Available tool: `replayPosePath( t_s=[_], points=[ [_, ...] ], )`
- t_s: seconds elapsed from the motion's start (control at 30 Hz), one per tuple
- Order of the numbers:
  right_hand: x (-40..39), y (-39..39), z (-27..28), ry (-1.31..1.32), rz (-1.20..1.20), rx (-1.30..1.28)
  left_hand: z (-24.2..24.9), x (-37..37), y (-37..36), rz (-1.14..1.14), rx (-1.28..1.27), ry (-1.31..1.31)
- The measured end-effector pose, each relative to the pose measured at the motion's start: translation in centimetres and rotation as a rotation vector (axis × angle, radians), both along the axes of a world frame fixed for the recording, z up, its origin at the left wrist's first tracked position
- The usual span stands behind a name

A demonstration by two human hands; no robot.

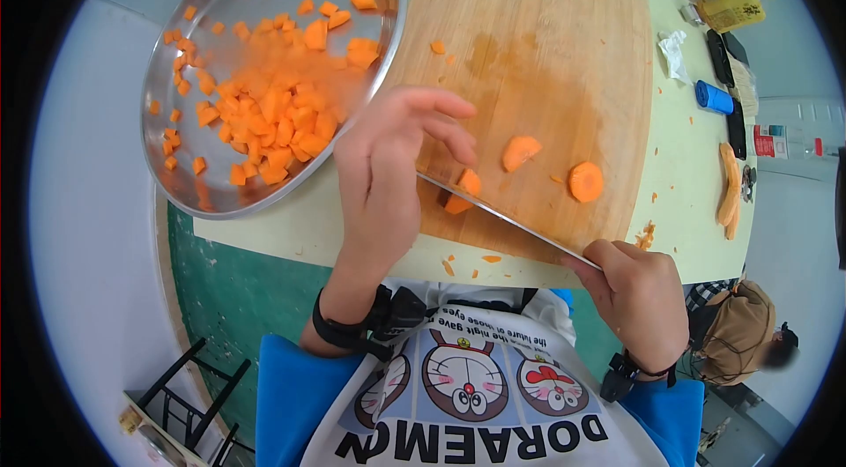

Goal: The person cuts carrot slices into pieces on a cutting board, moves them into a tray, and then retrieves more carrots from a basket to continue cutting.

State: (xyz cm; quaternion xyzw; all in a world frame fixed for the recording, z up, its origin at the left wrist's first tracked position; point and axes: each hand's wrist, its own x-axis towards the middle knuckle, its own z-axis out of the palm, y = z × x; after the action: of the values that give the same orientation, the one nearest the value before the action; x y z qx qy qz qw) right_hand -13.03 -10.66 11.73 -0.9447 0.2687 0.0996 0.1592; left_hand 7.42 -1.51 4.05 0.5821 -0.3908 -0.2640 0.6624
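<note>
My right hand (636, 295) is closed round the handle of a knife (520, 226), whose blade points left across the near part of the wooden cutting board (564, 26). Against the blade near its tip lies a carrot piece (463, 190). My left hand (388, 159) hovers between the board and the metal tray, fingers apart and curved, with nothing in it. Two more carrot pieces, a cut one (521, 152) and a round slice (585, 181), rest on the board. Many small carrot chunks (273, 114) are heaped in the round metal tray (154, 137) at the left.
Peeled carrots (730, 189) lie at the table's right side. Beyond the board are a blue roll (714, 97), a crumpled tissue (674, 55) and a yellow package (730, 4). Carrot scraps dot the table's near edge. A black-legged stool (189, 401) stands lower left; another person (780, 348) is lower right.
</note>
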Motion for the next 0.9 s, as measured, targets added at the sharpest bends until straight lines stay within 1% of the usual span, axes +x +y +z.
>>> replayPosePath(
  t_s=[0.1, 0.17, 0.2, 0.27, 0.3, 0.37, 0.4, 0.47, 0.5, 0.53, 0.57, 0.63, 0.67, 0.7, 0.73, 0.77, 0.87, 0.9],
  points=[
    [0.4, -0.1, 0.4, 0.008, 0.010, -0.005, -0.5, 0.0, -0.3, 0.020, -0.013, 0.033],
    [0.5, -0.1, 0.5, 0.008, 0.011, -0.017, -0.5, -0.2, -0.4, 0.082, -0.060, 0.135],
    [0.4, -0.1, 0.4, -0.003, 0.011, -0.023, -0.1, -0.3, -0.4, 0.082, -0.066, 0.124],
    [-0.2, -0.3, 0.1, -0.064, 0.015, 0.030, 0.6, -0.6, -0.2, 0.108, 0.028, 0.072],
    [-0.5, -0.4, 0.1, -0.078, 0.013, 0.023, 1.1, -1.0, -0.2, 0.106, 0.021, 0.058],
    [-1.3, -0.2, 0.1, -0.127, -0.025, 0.061, 2.0, -1.9, 0.0, 0.477, 0.039, -0.243],
    [-1.6, -0.1, 0.4, -0.138, -0.028, 0.059, 1.6, -1.8, 0.4, 0.521, -0.089, -0.246],
    [-2.4, 0.1, 0.9, -0.259, -0.181, 0.117, 2.2, -2.4, 1.7, 0.510, -0.050, -0.286],
    [-2.6, 0.2, 1.0, -0.264, -0.185, 0.119, 2.4, -2.6, 2.3, 0.503, -0.009, -0.319],
    [-2.9, 0.2, 1.0, -0.302, -0.239, 0.110, 2.1, -2.4, 2.8, 0.419, 0.179, -0.392],
    [-3.1, 0.2, 1.0, -0.340, -0.292, 0.100, 2.2, -2.8, 2.8, 0.414, 0.176, -0.399],
    [-3.6, 0.1, 0.6, -0.375, -0.329, 0.091, 2.6, -3.9, 2.2, 0.132, 0.540, -0.677],
    [-3.8, 0.0, 0.5, -0.406, -0.362, 0.085, 2.2, -4.4, 2.0, 0.138, 0.539, -0.684],
    [-4.1, -0.1, 0.4, -0.417, -0.357, 0.086, 1.2, -4.8, 1.7, 0.133, 0.505, -0.752],
    [-4.3, -0.1, 0.3, -0.423, -0.402, 0.080, 0.4, -5.1, 1.5, 0.130, 0.472, -0.822],
    [-4.5, -0.1, 0.2, -0.433, -0.444, 0.081, 0.0, -5.3, 1.2, 0.143, 0.481, -0.838],
    [-5.4, -0.2, -0.6, -0.483, -0.454, 0.081, -0.3, -4.8, 1.4, 0.134, 0.481, -0.870],
    [-5.7, -0.3, -0.9, -0.495, -0.479, 0.073, -0.2, -4.4, 1.3, 0.106, 0.472, -0.754]
  ],
)
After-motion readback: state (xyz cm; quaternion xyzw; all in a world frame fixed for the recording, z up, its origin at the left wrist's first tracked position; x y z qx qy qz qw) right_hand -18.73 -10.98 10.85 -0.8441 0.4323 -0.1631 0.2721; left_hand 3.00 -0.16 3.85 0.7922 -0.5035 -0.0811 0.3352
